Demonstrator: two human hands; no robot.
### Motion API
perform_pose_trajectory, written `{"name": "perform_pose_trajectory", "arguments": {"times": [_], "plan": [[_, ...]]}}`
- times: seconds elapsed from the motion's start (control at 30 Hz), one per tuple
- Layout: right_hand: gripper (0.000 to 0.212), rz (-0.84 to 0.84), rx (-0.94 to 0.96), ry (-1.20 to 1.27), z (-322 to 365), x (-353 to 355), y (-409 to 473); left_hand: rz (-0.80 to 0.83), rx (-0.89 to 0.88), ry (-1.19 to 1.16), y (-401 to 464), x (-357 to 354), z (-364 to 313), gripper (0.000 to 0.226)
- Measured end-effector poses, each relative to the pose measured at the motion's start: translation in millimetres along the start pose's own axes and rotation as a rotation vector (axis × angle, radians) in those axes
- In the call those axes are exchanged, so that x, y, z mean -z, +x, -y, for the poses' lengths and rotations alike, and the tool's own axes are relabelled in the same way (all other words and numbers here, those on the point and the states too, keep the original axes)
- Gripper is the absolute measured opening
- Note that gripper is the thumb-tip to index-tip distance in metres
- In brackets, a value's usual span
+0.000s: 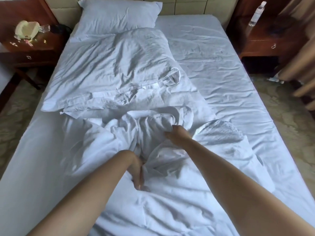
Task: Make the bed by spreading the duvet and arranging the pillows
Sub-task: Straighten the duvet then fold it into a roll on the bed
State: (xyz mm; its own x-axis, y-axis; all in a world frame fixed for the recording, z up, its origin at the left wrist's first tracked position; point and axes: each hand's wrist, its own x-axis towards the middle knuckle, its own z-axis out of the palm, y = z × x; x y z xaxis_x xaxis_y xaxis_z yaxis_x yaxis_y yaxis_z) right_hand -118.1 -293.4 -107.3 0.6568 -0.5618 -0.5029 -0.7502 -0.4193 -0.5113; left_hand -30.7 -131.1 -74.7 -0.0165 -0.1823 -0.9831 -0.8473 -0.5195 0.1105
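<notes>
Plainly two pillows (119,16), one duvet (153,133) (bunched), two hands (177,133).

A bedroom: a white-sheeted bed (221,82) against a padded headboard (187,5), wooden nightstands (265,40) either side.

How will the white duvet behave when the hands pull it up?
The duvet is probably floppy: it bunches into folds where the right hand grips it. It likely drags rather than slides, since much of it lies on the sheet.

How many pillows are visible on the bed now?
2: one pillow lies against the headboard, the second pillow lies below it, towards the crumpled duvet. Others may be hidden under the duvet.
</notes>
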Motion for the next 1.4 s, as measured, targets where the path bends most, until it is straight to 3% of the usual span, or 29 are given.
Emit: {"name": "perform_pose_trajectory", "arguments": {"times": [0.07, 0.13, 0.2, 0.3, 0.47, 0.63, 0.77, 0.9, 1.13, 1.23, 1.3, 1.4], "plan": [[0.037, -0.005, -0.014, -0.143, -2, 8, -8, 0.076, 0.113, 0.106, -8, -9, 5, 0.063], [0.038, 0.021, -0.019, -0.249, -5, 15, -21, 0.096, 0.173, 0.129, -19, -17, 9, 0.056], [0.037, 0.085, -0.031, -0.372, -9, 24, -37, 0.006, 0.216, 0.2, -37, -22, 11, 0.042], [0.037, 0.094, -0.072, -0.561, -14, 41, -66, -0.242, 0.228, 0.174, -72, -27, 13, 0.044], [0.042, -0.145, -0.174, -0.592, -21, 78, -102, -0.431, 0.343, 0.062, -148, -40, 49, 0.041], [0.036, -0.413, -0.116, -0.542, 7, 98, -115, -0.58, 0.474, 0.033, -202, -56, 69, 0.043], [0.031, -0.524, -0.178, -0.516, 8, 102, -109, -0.589, 0.481, -0.027, -201, -70, 81, 0.039], [0.032, -0.428, -0.181, -0.575, 9, 74, -102, -0.67, 0.386, -0.127, -161, -81, 82, 0.048], [0.059, -0.22, 0.029, -0.793, -4, 22, -77, -0.777, 0.371, 0.092, -107, -62, 51, 0.035], [0.047, -0.178, 0.035, -0.781, -9, 20, -69, -0.607, 0.4, 0.1, -95, -43, 36, 0.055], [0.063, -0.149, 0.02, -0.74, -14, 19, -68, -0.434, 0.261, -0.043, -86, -30, 13, 0.086], [0.09, -0.106, -0.067, -0.482, -26, 25, -57, -0.345, -0.016, -0.24, -63, -7, -35, 0.122]]}}
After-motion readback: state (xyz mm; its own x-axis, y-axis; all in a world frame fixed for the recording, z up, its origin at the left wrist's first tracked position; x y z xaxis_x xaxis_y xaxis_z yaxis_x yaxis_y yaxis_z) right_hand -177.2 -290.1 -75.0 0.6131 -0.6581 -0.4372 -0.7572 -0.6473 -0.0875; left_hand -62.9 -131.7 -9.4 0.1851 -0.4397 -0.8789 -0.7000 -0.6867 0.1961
